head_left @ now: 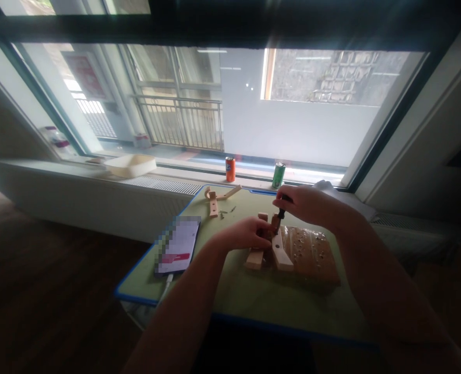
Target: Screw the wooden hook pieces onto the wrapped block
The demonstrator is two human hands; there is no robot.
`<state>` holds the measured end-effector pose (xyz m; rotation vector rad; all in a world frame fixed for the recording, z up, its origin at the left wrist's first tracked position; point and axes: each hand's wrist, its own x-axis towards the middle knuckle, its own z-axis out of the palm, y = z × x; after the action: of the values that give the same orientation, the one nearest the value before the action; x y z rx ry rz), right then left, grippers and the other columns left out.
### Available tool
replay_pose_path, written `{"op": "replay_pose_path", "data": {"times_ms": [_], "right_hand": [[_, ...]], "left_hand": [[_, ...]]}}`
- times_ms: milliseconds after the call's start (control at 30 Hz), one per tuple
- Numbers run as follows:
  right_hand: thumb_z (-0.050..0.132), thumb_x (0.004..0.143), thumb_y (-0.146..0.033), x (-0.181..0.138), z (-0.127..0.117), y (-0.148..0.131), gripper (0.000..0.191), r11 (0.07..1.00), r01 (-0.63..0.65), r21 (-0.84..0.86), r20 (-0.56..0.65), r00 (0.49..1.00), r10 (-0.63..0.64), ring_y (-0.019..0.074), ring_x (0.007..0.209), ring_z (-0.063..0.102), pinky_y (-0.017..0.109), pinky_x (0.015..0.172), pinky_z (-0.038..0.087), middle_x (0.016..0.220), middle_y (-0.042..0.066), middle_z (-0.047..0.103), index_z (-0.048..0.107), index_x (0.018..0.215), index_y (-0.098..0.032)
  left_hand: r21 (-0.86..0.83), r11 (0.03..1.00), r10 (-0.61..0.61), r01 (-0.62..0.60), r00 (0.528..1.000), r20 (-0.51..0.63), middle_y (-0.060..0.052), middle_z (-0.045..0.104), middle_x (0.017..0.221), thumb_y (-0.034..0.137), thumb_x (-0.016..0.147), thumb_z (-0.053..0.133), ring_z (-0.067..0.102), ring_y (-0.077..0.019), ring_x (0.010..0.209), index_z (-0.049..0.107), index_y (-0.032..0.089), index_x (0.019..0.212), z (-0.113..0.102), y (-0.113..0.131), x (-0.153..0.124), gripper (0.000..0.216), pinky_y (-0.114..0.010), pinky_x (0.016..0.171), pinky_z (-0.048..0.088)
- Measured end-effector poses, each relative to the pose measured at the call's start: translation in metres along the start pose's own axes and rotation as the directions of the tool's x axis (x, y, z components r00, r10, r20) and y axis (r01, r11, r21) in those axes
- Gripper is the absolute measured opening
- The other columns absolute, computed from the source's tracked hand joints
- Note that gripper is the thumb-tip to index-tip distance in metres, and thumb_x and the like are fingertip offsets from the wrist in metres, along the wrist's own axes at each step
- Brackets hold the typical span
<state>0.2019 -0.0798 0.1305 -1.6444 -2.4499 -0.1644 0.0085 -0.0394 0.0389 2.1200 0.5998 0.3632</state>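
Observation:
My left hand (245, 234) is closed around a small assembly of pale wooden pieces (268, 253) standing on the green table (253, 296). My right hand (306, 203) grips a short screwdriver with a dark and orange handle (279, 215), held upright with its tip down on the wood. A brown cardboard sheet (312, 254) covered in plastic with small metal parts lies just right of the wood. Farther back lie curved and straight wooden pieces (216, 198) with a few loose screws (226, 212) beside them.
A phone (179, 244) with a cable lies at the table's left edge. An orange can (230, 169) and a green can (278, 175) stand on the window sill. A white tray (131, 164) rests on the sill at left. The table has a blue rim.

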Motion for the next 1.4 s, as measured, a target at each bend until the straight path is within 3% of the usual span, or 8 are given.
{"op": "replay_pose_path", "data": {"times_ms": [100,167,300,500,700,833,1233,1400], "right_hand": [[0.040,0.087,-0.043,-0.005,-0.007,0.004,0.034,0.997,0.019,0.080,0.110,0.994,-0.027,0.0111,0.054,0.050,0.023,0.050,0.031,0.073,0.003,0.064,0.060,0.103,-0.019],[0.043,0.085,-0.044,-0.005,-0.010,0.008,0.033,0.997,0.032,0.075,0.134,0.990,-0.042,0.0112,0.056,0.051,0.023,0.050,0.031,0.072,0.003,0.064,0.062,0.097,-0.020],[0.037,0.083,-0.060,0.003,-0.004,0.007,0.053,0.990,-0.035,-0.134,0.000,0.999,0.035,0.0125,0.051,0.048,0.026,0.049,0.026,0.057,0.004,0.059,0.065,0.068,-0.017],[0.033,0.076,-0.073,0.009,0.007,0.002,0.067,0.979,-0.082,-0.186,-0.096,0.993,0.064,0.0113,0.046,0.043,0.026,0.047,0.024,0.052,0.004,0.055,0.065,0.062,-0.016],[0.039,0.083,-0.060,-0.011,-0.019,0.010,0.053,0.996,-0.013,0.086,-0.234,0.972,0.033,0.0094,0.045,0.043,0.024,0.047,0.028,0.051,0.000,0.054,0.062,0.062,-0.017],[0.040,0.084,-0.055,-0.027,-0.036,0.015,0.049,0.953,0.017,0.304,-0.411,0.904,0.115,0.0113,0.049,0.048,0.025,0.047,0.030,0.053,0.002,0.057,0.064,0.066,-0.017],[0.046,0.083,-0.047,-0.035,-0.041,-0.002,0.039,0.920,0.000,0.392,-0.452,0.871,0.193,0.0131,0.052,0.054,0.024,0.048,0.033,0.055,0.002,0.060,0.064,0.066,-0.017],[0.047,0.083,-0.048,-0.030,-0.040,-0.003,0.035,0.874,-0.050,0.484,-0.526,0.781,0.336,0.0135,0.053,0.053,0.025,0.050,0.037,0.058,0.002,0.060,0.062,0.071,-0.018]], "left_hand": [[-0.020,1.000,0.021,-0.021,0.999,-0.031,-0.001,0.058,0.085,0.023,0.072,0.058,0.052,-0.0108,0.070,0.066,0.016,0.101,0.002,-0.001,0.001,0.030,-0.023,0.063,0.039],[-0.036,0.999,0.038,-0.039,0.999,-0.039,-0.002,0.059,0.086,0.021,0.073,0.055,0.052,-0.0111,0.071,0.067,0.015,0.101,0.004,-0.002,0.001,0.031,-0.023,0.064,0.040],[-0.051,0.999,0.016,-0.018,0.998,-0.054,-0.001,0.059,0.084,0.021,0.073,0.053,0.052,-0.0102,0.068,0.066,0.016,0.104,0.006,-0.004,0.000,0.033,-0.022,0.061,0.040],[-0.046,0.998,0.030,-0.034,0.996,-0.090,-0.002,0.057,0.090,0.021,0.074,0.054,0.053,-0.0096,0.070,0.066,0.016,0.101,0.008,-0.001,-0.002,0.030,-0.021,0.061,0.042],[-0.189,0.982,-0.029,-0.001,0.987,-0.159,-0.002,0.057,0.082,0.019,0.074,0.053,0.052,-0.0082,0.063,0.063,0.013,0.103,0.009,-0.005,-0.001,0.031,-0.021,0.057,0.043],[-0.263,0.962,0.013,-0.071,0.976,-0.217,-0.004,0.058,0.086,0.019,0.073,0.056,0.055,-0.0104,0.069,0.063,0.010,0.090,0.010,-0.007,-0.001,0.021,-0.022,0.060,0.046],[0.043,0.999,0.026,-0.019,0.987,-0.160,-0.003,0.065,0.082,0.044,0.074,0.061,0.056,-0.0123,0.071,0.070,0.015,0.094,0.014,0.003,-0.001,0.036,-0.024,0.065,0.042],[0.029,0.999,0.022,-0.018,0.987,-0.160,-0.003,0.065,0.085,0.042,0.070,0.067,0.057,-0.0133,0.073,0.069,0.016,0.095,0.016,0.001,0.001,0.037,-0.025,0.067,0.043]]}}
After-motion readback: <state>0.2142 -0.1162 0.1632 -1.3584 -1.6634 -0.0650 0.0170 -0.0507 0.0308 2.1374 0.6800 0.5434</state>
